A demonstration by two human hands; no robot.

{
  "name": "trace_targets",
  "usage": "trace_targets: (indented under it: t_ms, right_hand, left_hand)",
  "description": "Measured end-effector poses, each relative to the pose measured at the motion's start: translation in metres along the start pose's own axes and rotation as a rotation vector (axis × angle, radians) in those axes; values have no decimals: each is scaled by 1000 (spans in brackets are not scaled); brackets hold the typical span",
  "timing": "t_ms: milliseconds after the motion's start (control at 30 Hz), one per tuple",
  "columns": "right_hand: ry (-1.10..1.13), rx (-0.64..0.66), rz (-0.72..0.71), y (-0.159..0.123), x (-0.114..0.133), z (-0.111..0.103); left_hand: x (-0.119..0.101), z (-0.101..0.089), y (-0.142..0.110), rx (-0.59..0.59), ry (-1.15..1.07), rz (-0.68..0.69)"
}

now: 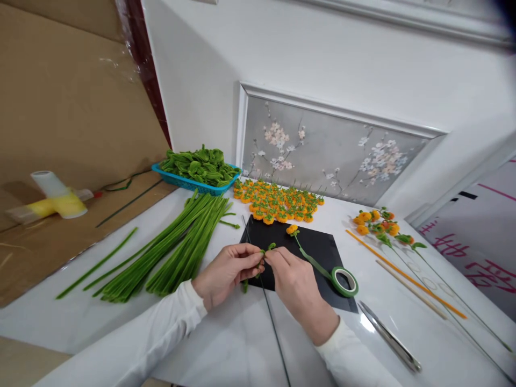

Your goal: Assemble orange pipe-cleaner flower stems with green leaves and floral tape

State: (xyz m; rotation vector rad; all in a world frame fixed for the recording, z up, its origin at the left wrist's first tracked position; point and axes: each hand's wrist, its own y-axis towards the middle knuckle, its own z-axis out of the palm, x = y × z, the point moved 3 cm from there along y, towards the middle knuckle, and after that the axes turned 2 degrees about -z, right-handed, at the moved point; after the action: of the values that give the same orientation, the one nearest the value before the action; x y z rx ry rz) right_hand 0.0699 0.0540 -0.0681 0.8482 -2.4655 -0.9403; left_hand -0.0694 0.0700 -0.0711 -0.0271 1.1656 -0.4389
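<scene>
Close together over a black mat [318,242], both hands pinch a short green pipe cleaner [271,246], its ends curling out between the fingertips. My left hand [226,271] is closed on it from the left, and my right hand [297,285] grips it from the right. A thin dark green wire [274,322] runs under the fingers toward the front edge; whether it is held is hidden. Right of my hands lies a roll of green floral tape [353,290], its loose strip reaching a small orange pipe-cleaner flower [292,230] on the mat.
Long green pipe cleaners [177,247] lie in a bundle at left. Behind them a blue basket [189,184] holds green leaves. Rows of orange flowers [278,200] stand near the wall. At right are tweezers [389,336], an orange pipe cleaner [407,272] and finished flower stems [427,285].
</scene>
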Motion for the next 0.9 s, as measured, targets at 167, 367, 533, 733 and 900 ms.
trace_targets:
  t_ms: [167, 367, 533, 733, 900]
  right_hand:
    - [-174, 48, -46, 0, 3, 0]
    - [-210, 61, -21, 3, -2, -7]
    - [-209, 58, -39, 3, -4, -9]
    - [-199, 82, -57, 1, 1, -6]
    - [-186, 93, -73, 2, 2, -4]
  left_hand:
    - [0, -1, 1, -26, 6, 11]
    - [2, -2, 1, 18, -19, -24]
    - [2, -3, 0, 18, -7, -5]
    - [-2, -2, 0, -45, 136, 62]
    - [-1, -3, -1, -68, 159, 51]
